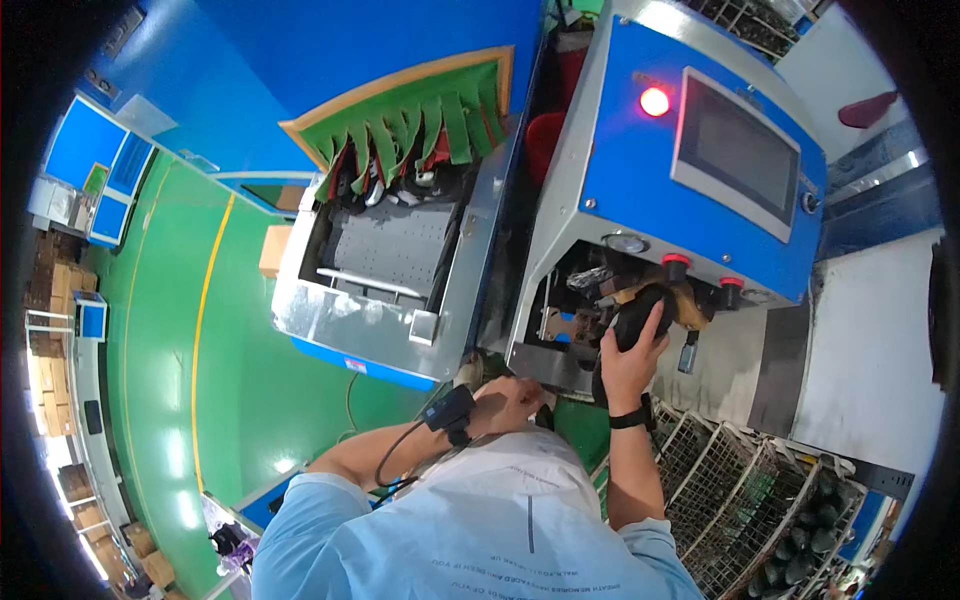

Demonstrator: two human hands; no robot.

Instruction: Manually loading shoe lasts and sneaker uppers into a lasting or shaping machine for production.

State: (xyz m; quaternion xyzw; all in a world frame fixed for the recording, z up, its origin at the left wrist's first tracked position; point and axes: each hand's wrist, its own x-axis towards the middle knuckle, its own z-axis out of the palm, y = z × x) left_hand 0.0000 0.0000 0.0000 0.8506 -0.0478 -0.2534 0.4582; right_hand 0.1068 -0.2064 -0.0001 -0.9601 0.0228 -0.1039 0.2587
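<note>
Shoe (631, 318), long axis toward machine (625, 150)

Head-worn fisheye looks down at the hands (630, 368).

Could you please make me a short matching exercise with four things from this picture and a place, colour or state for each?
Things:
1. Right hand
2. Round lamp
3. Strip curtain
4. Wire racks

Places, colours or states:
A. Green, hanging in strips
B. At the lower right of the picture
C. On the black item below the blue panel
D. Glowing red

Right pairs: 1-C, 2-D, 3-A, 4-B
</note>
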